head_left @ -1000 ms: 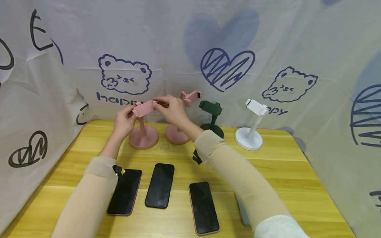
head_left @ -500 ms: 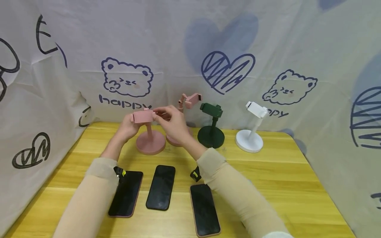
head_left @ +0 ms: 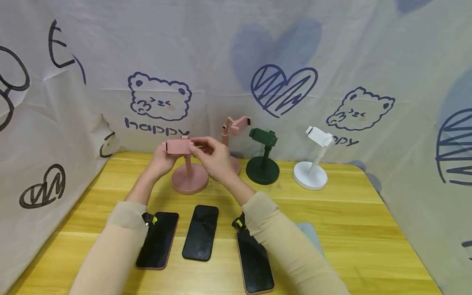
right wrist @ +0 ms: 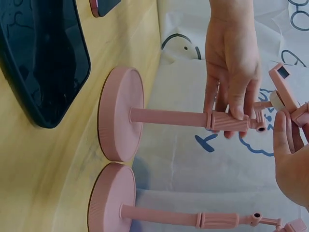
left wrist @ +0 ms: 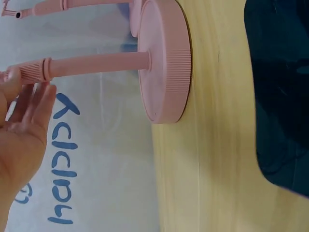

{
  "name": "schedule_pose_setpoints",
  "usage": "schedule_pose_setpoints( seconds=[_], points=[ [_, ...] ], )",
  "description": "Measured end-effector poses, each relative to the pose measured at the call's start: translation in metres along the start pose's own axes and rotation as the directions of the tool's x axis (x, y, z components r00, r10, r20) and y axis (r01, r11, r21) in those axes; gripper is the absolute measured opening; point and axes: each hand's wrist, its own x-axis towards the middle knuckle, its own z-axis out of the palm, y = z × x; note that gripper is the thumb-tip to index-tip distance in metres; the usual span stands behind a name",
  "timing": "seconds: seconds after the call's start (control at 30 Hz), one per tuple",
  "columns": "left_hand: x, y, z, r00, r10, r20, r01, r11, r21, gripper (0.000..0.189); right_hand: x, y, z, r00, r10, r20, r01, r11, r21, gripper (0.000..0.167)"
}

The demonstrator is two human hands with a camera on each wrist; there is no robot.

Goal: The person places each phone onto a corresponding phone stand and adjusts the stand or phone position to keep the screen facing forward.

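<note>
A pink phone stand [head_left: 189,180] stands on the yellow table [head_left: 350,213], its clamp head [head_left: 178,146] level. My left hand [head_left: 162,159] holds it from the left, fingers [right wrist: 231,104] wrapped at the ribbed collar [right wrist: 227,121] of the stem. On the other side my right hand [head_left: 212,157] pinches the clamp's right end, and its fingers [right wrist: 285,145] show beside the clamp [right wrist: 284,89]. The round base [left wrist: 166,60] sits flat on the wood.
A second pink stand [head_left: 236,127], a green stand [head_left: 262,166] and a white stand [head_left: 311,172] line the back by the printed cloth. Three dark phones [head_left: 157,239] [head_left: 200,232] [head_left: 255,262] lie in front, and a grey-blue one [head_left: 309,235] beside my right forearm.
The pink stand has come nearer and a little right with both hands on it, and its clamp went from tilted to level. My right arm drew back, uncovering the grey-blue phone.
</note>
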Motion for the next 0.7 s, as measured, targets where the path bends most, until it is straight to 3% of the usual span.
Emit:
schedule_pose_setpoints(
  seconds=[0.07, 0.17, 0.3, 0.37, 0.47, 0.6, 0.7],
  points=[
    [-0.004, 0.001, -0.001, 0.999, 0.011, -0.052, -0.011, 1.0, 0.0, 0.046, 0.0, 0.0, 0.0, 1.0, 0.004, -0.004, -0.004, 1.0, 0.01, 0.03],
    [-0.011, 0.004, -0.003, 0.987, 0.003, -0.161, -0.014, 0.997, -0.07, 0.043, 0.0, 0.0, 0.0, 1.0, 0.011, -0.019, -0.011, 1.0, 0.009, 0.03],
    [-0.021, 0.012, -0.006, 0.946, -0.031, -0.323, -0.047, 0.972, -0.23, 0.038, -0.001, 0.0, 0.001, 0.999, 0.021, -0.032, -0.021, 1.0, 0.003, 0.029],
    [-0.028, 0.019, -0.009, 0.928, -0.04, -0.371, -0.074, 0.955, -0.289, 0.035, -0.001, 0.001, 0.001, 0.999, 0.025, -0.031, -0.024, 1.0, 0.02, 0.028],
    [-0.039, 0.029, -0.013, 0.932, -0.023, -0.362, -0.111, 0.933, -0.344, 0.04, -0.002, 0.002, 0.002, 0.999, 0.031, -0.03, -0.03, 0.999, 0.045, 0.028],
    [-0.051, 0.038, -0.015, 0.951, 0.047, -0.307, -0.151, 0.934, -0.323, 0.046, -0.002, 0.005, 0.004, 0.999, 0.025, -0.032, -0.023, 0.998, 0.055, 0.029],
    [-0.056, 0.04, -0.014, 0.947, 0.101, -0.305, -0.19, 0.942, -0.277, 0.043, -0.002, 0.007, 0.005, 0.999, 0.016, -0.038, -0.014, 0.998, 0.055, 0.029]
  ],
)
